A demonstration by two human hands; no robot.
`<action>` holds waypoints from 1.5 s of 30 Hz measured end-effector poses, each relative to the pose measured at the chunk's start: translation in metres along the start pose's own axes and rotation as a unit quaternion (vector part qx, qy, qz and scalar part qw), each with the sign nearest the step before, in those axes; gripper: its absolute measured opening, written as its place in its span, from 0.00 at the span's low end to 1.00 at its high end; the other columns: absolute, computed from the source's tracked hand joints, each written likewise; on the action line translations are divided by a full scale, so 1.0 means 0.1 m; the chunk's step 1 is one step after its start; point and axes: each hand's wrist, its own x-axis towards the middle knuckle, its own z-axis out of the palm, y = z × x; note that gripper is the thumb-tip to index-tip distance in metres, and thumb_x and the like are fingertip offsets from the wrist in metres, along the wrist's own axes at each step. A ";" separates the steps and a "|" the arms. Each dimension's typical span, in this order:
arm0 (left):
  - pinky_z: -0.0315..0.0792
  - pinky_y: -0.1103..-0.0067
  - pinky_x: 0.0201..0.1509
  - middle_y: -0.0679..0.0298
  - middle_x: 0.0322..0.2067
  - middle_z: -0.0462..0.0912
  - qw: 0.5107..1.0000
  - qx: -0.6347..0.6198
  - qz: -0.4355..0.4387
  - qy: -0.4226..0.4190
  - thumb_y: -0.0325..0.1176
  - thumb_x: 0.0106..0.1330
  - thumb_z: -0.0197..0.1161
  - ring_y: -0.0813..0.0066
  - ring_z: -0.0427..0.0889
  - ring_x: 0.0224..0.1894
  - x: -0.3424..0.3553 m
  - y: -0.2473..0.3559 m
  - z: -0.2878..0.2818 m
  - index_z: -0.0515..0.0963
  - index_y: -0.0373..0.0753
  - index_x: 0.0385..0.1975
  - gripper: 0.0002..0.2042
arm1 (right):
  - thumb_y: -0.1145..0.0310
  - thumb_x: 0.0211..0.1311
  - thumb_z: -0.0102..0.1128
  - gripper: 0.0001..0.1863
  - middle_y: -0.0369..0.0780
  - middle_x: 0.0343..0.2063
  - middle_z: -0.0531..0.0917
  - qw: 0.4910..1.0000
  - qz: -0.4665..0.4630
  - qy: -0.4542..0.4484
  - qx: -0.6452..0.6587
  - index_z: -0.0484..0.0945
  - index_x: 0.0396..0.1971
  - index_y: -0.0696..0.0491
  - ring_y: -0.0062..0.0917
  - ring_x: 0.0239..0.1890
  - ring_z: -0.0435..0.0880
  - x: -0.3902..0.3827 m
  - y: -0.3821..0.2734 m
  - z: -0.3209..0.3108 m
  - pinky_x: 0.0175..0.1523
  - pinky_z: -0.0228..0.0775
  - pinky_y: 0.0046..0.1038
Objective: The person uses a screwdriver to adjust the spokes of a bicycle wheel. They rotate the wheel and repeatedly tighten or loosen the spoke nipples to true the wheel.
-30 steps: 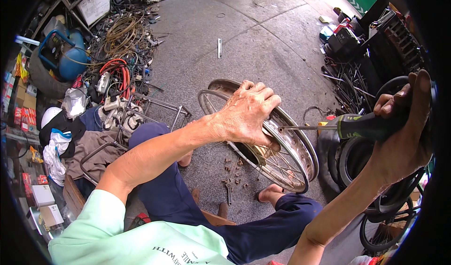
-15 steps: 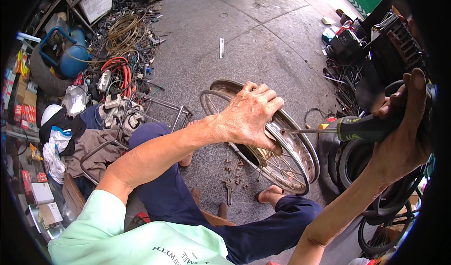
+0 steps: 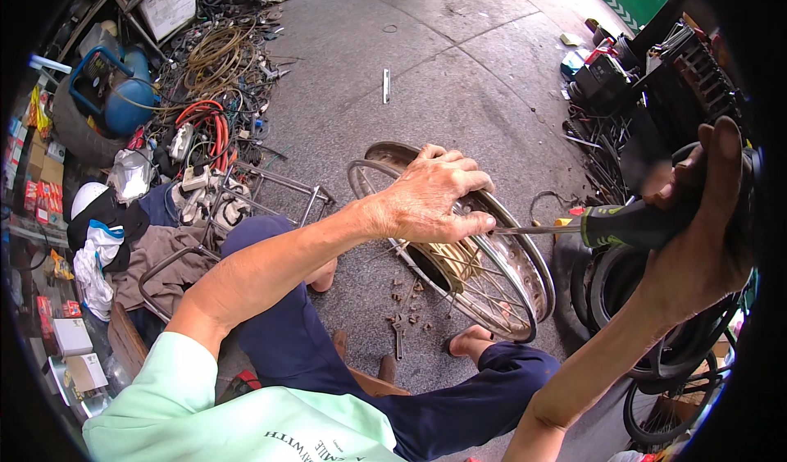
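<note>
My left hand (image 3: 426, 200) is wrapped over the top of a metal spoked bicycle wheel (image 3: 525, 328), which is tilted above the floor between my legs; a wide rim (image 3: 543, 286) shows along its far side. My left thumb presses at the rim beside the tip of a screwdriver. My right hand (image 3: 705, 216) grips that screwdriver by its black and green handle (image 3: 623, 226), its metal shaft pointing left into the rim, tip hidden by the thumb. Below the wheel, small loose metal pieces (image 3: 414, 318) and a wrench (image 3: 398, 339) lie on the speckled floor.
Tangled cables (image 3: 213, 60), a blue compressor tank (image 3: 123, 101), clothing (image 3: 172, 265) and a metal tube frame (image 3: 270, 187) crowd the left. Tyres (image 3: 611, 290), dark rods (image 3: 598, 159) and boxy equipment (image 3: 598, 77) fill the right. A wooden seat (image 3: 373, 384) is under me.
My left thumb has moved up from inside the rim onto its face at the screwdriver tip. My right hand and the screwdriver have shifted slightly left.
</note>
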 end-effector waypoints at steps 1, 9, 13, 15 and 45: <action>0.56 0.67 0.64 0.59 0.40 0.80 1.000 0.004 -0.009 -0.002 0.55 0.60 0.64 0.65 0.75 0.51 0.00 0.01 0.00 0.80 0.36 0.45 0.26 | 0.66 0.69 0.60 0.12 0.39 0.28 0.84 1.000 -0.007 0.001 -0.013 0.84 0.47 0.54 0.16 0.21 0.82 0.01 -0.02 0.05 0.28 0.74 0.20; 0.54 0.67 0.66 0.61 0.44 0.81 0.996 -0.025 -0.065 -0.052 0.52 0.58 0.67 0.66 0.74 0.54 0.04 0.06 -0.07 0.81 0.39 0.45 0.24 | 0.67 0.58 0.73 0.07 0.33 0.20 0.84 0.993 -0.082 0.058 -0.055 0.87 0.32 0.55 0.11 0.19 0.79 0.19 -0.12 0.56 0.24 0.63 0.12; 0.53 0.64 0.67 0.54 0.44 0.82 0.999 -0.016 -0.042 -0.005 0.53 0.55 0.65 0.60 0.74 0.56 0.07 0.02 0.03 0.81 0.38 0.45 0.26 | 0.69 0.56 0.74 0.06 0.32 0.17 0.83 0.979 -0.184 0.081 -0.024 0.87 0.28 0.55 0.09 0.18 0.77 0.18 -0.05 0.74 0.23 0.59 0.11; 0.53 0.64 0.68 0.53 0.46 0.82 0.999 -0.007 -0.048 0.002 0.53 0.56 0.64 0.59 0.74 0.56 0.07 0.00 0.05 0.81 0.38 0.46 0.26 | 0.71 0.57 0.73 0.04 0.31 0.16 0.82 0.968 -0.233 0.092 0.004 0.86 0.28 0.55 0.08 0.17 0.75 0.18 -0.03 0.91 0.22 0.58 0.12; 0.62 0.67 0.55 0.56 0.30 0.86 0.988 0.026 -0.118 0.094 0.55 0.57 0.64 0.63 0.82 0.41 0.21 0.25 0.23 0.86 0.37 0.29 0.23 | 0.58 0.67 0.61 0.15 0.38 0.17 0.72 0.833 0.142 -0.238 0.480 0.72 0.32 0.55 0.15 0.11 0.67 0.08 -0.07 0.69 0.13 0.56 0.16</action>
